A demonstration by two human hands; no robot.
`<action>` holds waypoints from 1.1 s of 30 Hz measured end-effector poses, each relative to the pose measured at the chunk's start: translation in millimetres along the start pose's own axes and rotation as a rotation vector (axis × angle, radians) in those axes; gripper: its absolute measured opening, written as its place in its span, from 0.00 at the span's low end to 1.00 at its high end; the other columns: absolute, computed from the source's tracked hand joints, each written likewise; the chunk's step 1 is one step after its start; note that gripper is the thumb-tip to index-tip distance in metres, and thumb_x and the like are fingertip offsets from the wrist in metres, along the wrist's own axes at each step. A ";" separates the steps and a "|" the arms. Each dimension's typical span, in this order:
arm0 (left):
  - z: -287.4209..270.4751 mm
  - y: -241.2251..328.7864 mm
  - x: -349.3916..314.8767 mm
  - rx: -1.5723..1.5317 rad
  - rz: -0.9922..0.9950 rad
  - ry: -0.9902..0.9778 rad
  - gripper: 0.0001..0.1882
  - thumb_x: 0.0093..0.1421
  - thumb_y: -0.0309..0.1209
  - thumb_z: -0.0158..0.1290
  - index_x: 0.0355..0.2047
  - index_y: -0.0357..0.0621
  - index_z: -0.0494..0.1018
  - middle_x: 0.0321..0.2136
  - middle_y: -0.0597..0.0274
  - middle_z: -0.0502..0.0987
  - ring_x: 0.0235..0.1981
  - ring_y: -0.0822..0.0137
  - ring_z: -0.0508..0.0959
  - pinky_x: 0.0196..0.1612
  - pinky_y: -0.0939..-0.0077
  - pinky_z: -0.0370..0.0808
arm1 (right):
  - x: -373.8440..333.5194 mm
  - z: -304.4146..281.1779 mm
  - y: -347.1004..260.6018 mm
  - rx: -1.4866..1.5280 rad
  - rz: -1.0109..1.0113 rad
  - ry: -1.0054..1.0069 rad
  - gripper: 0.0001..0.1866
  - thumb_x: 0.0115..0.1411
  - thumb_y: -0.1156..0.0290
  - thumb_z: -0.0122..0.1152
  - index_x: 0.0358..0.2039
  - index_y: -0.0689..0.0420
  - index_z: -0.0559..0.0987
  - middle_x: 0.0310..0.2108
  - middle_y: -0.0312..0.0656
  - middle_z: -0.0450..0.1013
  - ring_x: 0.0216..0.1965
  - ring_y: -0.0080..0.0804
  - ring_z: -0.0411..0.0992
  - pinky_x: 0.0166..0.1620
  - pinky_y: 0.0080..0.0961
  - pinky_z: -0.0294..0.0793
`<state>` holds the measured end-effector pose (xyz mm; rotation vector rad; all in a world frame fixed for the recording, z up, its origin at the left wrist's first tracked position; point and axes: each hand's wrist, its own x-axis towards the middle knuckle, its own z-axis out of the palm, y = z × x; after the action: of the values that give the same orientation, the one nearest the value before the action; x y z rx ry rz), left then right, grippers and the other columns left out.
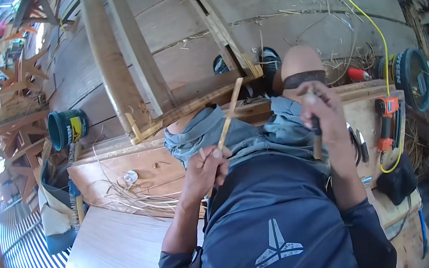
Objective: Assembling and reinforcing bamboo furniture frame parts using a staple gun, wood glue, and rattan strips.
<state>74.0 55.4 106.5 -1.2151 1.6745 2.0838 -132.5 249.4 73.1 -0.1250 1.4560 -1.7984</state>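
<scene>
My left hand point(206, 173) is closed round a narrow, pale bamboo or rattan strip point(230, 113) that slants up and to the right over my lap. My right hand point(324, 111), raised above my right thigh, grips a short tool point(317, 145) pointing down. That tool has a dark upper part and a brown lower end; my fingers hide the rest, and its exact kind is unclear. Ahead of my knees a long wooden furniture frame point(148, 61) stretches away, its near crossbar close to my legs and the strip's upper end.
An orange-and-black power tool point(388, 124) with a yellow hose point(384, 41) lies on the bench to the right, near a black-handled blade point(363, 146). Dark buckets point(68, 127) stand at both sides. Loose strips point(131, 199) litter the bench's left; a red container point(358, 74) lies beyond.
</scene>
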 end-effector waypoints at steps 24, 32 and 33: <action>-67.1 80.9 -79.2 1.113 0.532 0.655 0.05 0.57 0.27 0.53 0.34 0.42 0.72 0.26 0.54 0.76 0.27 0.56 0.78 0.30 0.71 0.73 | 55.7 147.7 6.2 -0.040 -0.453 -0.405 0.04 0.59 0.73 0.56 0.31 0.60 0.72 0.23 0.29 0.64 0.25 0.15 0.59 0.29 0.14 0.62; -91.4 98.0 -65.0 1.170 0.553 0.700 0.06 0.57 0.29 0.53 0.34 0.40 0.72 0.25 0.52 0.76 0.27 0.56 0.77 0.31 0.71 0.72 | 63.2 160.5 6.0 -0.141 -0.538 -0.370 0.03 0.57 0.77 0.56 0.31 0.61 0.72 0.25 0.36 0.70 0.28 0.19 0.67 0.35 0.18 0.68; -93.8 100.0 -62.1 1.184 0.571 0.693 0.06 0.58 0.29 0.52 0.33 0.39 0.72 0.26 0.53 0.76 0.27 0.57 0.77 0.31 0.72 0.72 | 65.4 163.4 7.0 -0.092 -0.481 -0.365 0.03 0.57 0.76 0.56 0.32 0.60 0.73 0.25 0.37 0.71 0.28 0.21 0.68 0.34 0.19 0.68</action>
<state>96.2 -41.2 219.8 -1.0595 3.0741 0.3633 -86.2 81.0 95.8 -0.8681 1.3113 -1.9443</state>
